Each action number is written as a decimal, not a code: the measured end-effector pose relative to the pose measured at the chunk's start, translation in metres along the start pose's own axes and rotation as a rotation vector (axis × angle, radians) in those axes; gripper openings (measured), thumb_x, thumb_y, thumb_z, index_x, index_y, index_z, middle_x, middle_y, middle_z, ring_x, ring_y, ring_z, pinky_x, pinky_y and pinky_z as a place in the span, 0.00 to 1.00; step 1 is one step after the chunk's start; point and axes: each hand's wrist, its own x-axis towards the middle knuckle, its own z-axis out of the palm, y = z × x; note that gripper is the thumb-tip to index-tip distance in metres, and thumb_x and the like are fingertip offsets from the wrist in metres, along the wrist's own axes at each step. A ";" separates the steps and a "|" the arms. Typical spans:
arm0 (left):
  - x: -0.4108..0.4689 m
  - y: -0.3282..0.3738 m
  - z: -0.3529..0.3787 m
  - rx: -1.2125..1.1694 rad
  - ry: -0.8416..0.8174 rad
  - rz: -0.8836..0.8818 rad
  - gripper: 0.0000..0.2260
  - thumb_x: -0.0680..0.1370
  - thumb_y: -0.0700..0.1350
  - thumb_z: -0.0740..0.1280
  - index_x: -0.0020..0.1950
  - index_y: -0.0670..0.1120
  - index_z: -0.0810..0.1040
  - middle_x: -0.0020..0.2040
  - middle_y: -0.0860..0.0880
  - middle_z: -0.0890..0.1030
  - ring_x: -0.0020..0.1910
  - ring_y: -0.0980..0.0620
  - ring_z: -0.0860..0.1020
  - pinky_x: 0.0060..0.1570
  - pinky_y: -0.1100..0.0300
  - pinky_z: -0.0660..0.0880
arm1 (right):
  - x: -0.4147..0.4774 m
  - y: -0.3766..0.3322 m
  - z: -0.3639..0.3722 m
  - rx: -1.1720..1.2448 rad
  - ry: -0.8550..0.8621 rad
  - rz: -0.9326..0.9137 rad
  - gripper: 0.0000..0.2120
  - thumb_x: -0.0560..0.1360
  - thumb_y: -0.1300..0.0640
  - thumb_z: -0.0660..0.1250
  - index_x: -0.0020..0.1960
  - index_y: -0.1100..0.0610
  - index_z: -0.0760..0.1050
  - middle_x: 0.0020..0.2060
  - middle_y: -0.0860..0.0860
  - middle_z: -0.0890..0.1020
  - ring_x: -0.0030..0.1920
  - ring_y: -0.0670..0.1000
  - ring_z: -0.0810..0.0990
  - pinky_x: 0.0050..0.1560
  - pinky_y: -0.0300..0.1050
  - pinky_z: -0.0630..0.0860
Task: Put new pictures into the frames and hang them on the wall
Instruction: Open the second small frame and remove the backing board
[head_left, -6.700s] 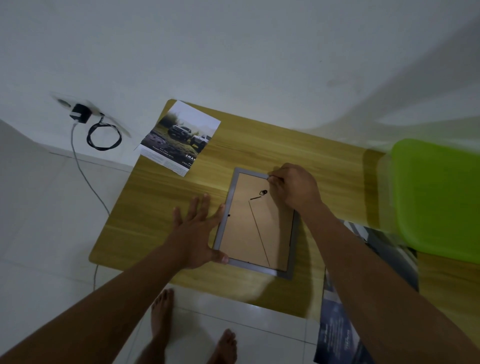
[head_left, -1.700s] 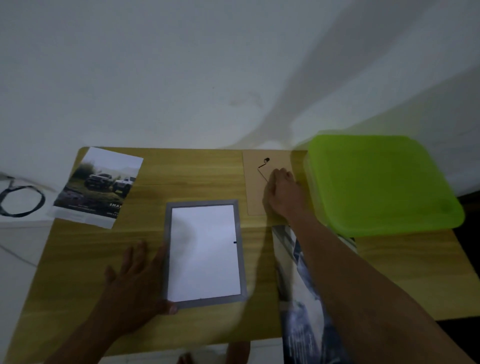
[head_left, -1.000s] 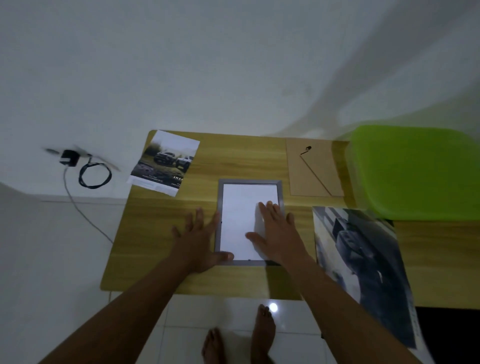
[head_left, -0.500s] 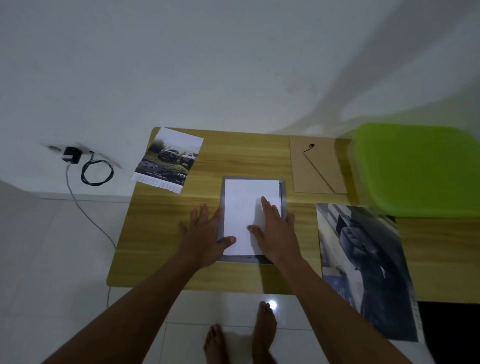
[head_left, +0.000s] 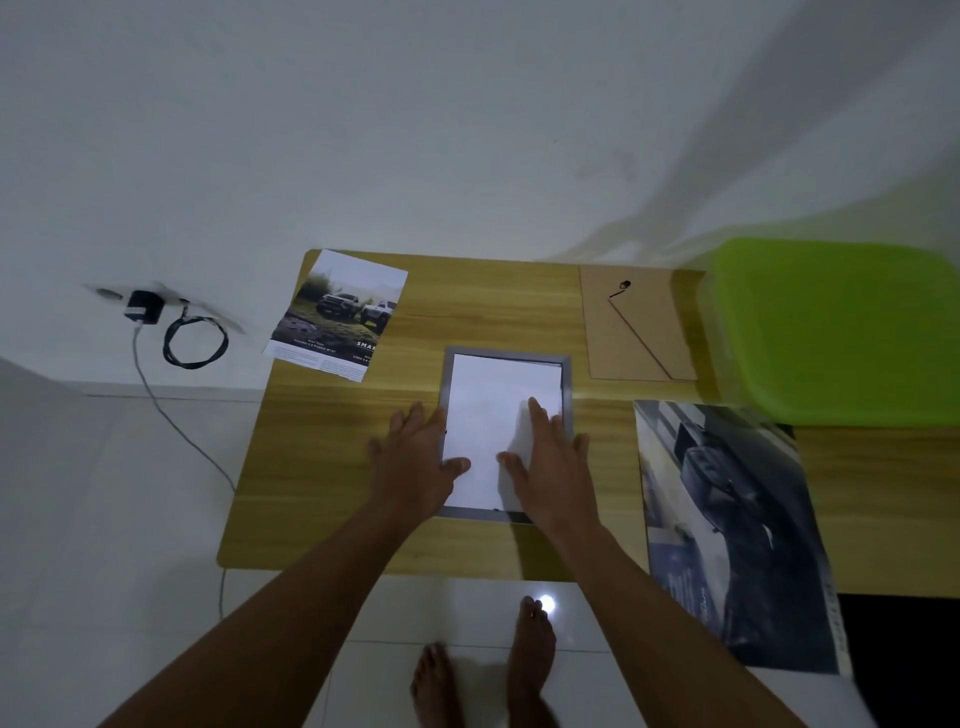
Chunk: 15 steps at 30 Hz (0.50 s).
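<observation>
A wooden tabletop (head_left: 322, 493) stands against a bare white wall (head_left: 467, 130). At the centre of the view the grey frame (head_left: 506, 352) lies face down on it, with a white sheet (head_left: 498, 400) inside, apparently a picture's blank back. The left hand (head_left: 415, 462) lies flat over the frame's left rail, thumb on the sheet. The right hand (head_left: 550, 467) presses flat on the sheet, fingers straight and spread. Neither holds anything. The backing board (head_left: 654, 312) lies apart at upper right, so the frame is open. A small car picture (head_left: 340, 312) lies at upper left and a large car print (head_left: 727, 519) at right, near a green box (head_left: 841, 327). By this judgement, 1 frame is opened; swapping the picture, closing and hanging remain.
</observation>
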 end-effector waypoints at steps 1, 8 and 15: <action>0.001 0.000 0.000 0.009 0.002 -0.007 0.34 0.77 0.58 0.67 0.78 0.51 0.57 0.79 0.46 0.56 0.78 0.42 0.51 0.71 0.35 0.56 | 0.000 0.000 -0.001 0.022 0.010 0.009 0.35 0.80 0.46 0.63 0.79 0.51 0.48 0.75 0.55 0.65 0.75 0.57 0.62 0.77 0.61 0.48; 0.002 0.002 0.002 0.074 0.037 -0.012 0.34 0.75 0.59 0.69 0.76 0.50 0.60 0.77 0.45 0.61 0.77 0.41 0.56 0.70 0.41 0.62 | 0.002 -0.008 -0.010 0.211 0.024 0.019 0.31 0.80 0.55 0.64 0.79 0.49 0.54 0.67 0.55 0.75 0.69 0.57 0.70 0.69 0.55 0.69; -0.003 0.001 0.001 0.120 0.043 0.025 0.32 0.77 0.60 0.64 0.77 0.51 0.58 0.78 0.45 0.58 0.77 0.42 0.54 0.71 0.42 0.60 | 0.001 0.001 0.004 -0.247 -0.011 0.001 0.35 0.82 0.39 0.52 0.80 0.58 0.45 0.79 0.58 0.53 0.79 0.57 0.46 0.75 0.65 0.46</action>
